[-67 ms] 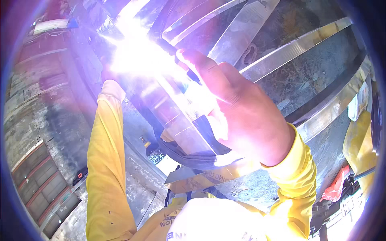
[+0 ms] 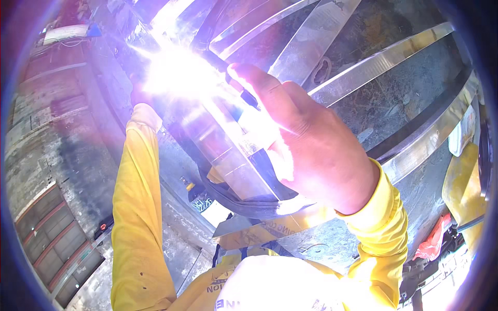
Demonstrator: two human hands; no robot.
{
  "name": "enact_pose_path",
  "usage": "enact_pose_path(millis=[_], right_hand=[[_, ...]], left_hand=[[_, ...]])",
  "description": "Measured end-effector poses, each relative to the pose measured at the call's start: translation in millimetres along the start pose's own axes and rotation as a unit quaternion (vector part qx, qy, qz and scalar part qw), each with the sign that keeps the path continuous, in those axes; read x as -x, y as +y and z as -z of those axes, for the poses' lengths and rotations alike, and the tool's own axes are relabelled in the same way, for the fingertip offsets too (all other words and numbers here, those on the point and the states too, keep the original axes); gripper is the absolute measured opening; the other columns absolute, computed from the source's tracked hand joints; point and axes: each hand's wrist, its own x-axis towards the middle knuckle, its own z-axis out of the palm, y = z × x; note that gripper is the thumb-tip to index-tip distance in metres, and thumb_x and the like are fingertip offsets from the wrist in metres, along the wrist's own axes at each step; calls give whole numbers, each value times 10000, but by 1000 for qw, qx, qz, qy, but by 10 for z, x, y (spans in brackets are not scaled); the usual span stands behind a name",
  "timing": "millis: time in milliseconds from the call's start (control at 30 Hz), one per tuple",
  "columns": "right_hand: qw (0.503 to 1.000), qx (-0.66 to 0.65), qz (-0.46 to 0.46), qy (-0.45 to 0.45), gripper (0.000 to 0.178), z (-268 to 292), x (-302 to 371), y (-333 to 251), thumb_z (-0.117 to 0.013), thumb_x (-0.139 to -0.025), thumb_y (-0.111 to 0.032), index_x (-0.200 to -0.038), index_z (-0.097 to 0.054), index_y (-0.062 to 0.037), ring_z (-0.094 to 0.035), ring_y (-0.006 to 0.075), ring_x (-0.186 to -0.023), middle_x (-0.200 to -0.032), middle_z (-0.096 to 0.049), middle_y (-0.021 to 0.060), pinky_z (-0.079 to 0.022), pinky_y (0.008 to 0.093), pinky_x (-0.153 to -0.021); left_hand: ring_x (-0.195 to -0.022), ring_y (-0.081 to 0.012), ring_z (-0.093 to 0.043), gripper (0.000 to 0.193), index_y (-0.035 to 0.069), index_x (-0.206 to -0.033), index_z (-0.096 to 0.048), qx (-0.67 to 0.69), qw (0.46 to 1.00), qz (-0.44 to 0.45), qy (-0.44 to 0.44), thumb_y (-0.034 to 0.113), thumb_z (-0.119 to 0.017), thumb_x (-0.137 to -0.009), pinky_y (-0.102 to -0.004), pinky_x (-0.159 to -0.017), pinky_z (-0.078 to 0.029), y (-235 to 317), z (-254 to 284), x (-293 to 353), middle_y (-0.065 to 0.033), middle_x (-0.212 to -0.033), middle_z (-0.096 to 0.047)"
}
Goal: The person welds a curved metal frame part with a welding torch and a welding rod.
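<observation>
A blinding white-violet welding arc [image 2: 179,72] burns at the upper left of centre and washes out what lies around it. My right hand [image 2: 321,140] reaches in from the right, fingers curled round a dark welding torch [image 2: 249,98], mostly hidden by the hand and glare. Under it lies a shiny flat metal bar [image 2: 233,163] with a black cable [image 2: 244,207] looping round its near end. My left hand [image 2: 139,93] is at the arc's left side, its fingers lost in the glare, so what it holds does not show.
Several curved, polished metal strips [image 2: 384,62] lie across the dark worktable [image 2: 404,111] at the right. A flat metal piece [image 2: 275,228] is close to my body. Beyond the table's left edge are concrete floor [image 2: 78,150] and a grating [image 2: 54,241]. A red cloth [image 2: 434,238] shows lower right.
The arc's glare is slightly smaller, showing a little more of the dark torch. Both hands stay in place.
</observation>
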Motion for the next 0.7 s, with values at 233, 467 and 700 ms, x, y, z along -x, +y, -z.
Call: enact_pose_path(millis=[233,467,700], right_hand=[[999,-21,-17,18,725,22,1,-64,-668,-1033,41,-1700,-439,-128,-745,529,-904,-1281,-715,323,-612,545,-749],[1000,-8,-27,-8,823,54,9,-35,-674,-970,91,-1716,-422,-148,-739,485,-881,-1234,-712,272,-616,508,-751],[999,2,-11,33,721,-16,-15,-38,-690,-1038,23,-1697,-439,-129,-761,524,-884,-1295,-730,320,-617,546,-725]], left_hand=[[-1377,-407,-698,1090,-136,-1560,-613,-115,989,-39,81,812,-423,-1056,-434,-1186,-506,157,130,-34,-251,-1538,-711],[-1335,-328,-721,863,39,-1582,-649,-6,1000,-14,2,704,-294,-1163,-407,-1171,-542,95,-82,152,-141,-1457,-767],[-1389,-396,-692,1105,-137,-1579,-593,-133,983,-25,122,820,-420,-1055,-446,-1196,-500,185,-120,197,-252,-1544,-704]])
